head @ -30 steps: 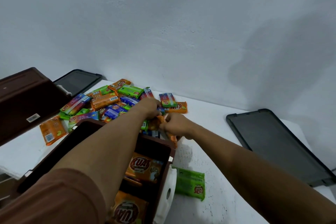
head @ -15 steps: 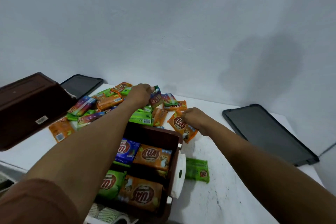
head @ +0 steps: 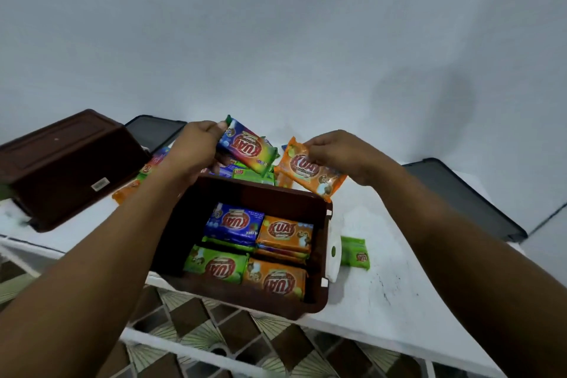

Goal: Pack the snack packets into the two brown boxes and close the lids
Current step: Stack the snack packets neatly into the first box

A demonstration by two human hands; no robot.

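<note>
An open brown box (head: 320,258) stands at the table's near edge with several snack packets laid flat inside. My left hand (head: 193,149) grips a rainbow-coloured packet (head: 248,149) above the box's far wall. My right hand (head: 340,152) pinches an orange packet (head: 308,170) over the box's far right corner. Behind the box lies a pile of loose packets (head: 245,172), mostly hidden by my hands. A second brown box (head: 64,163) lies overturned at the left. One green packet (head: 356,253) rests on the table right of the open box.
Two dark lids lie flat on the white table (head: 399,301): one lid (head: 460,196) at the right, another lid (head: 153,132) behind the overturned box. A white latch (head: 334,255) hangs on the open box's right side. A wall rises behind. Tiled floor shows below.
Both hands have lifted from the pile, each holding a packet, and come toward the open box. The view has tilted down, showing more of the box's inside.
</note>
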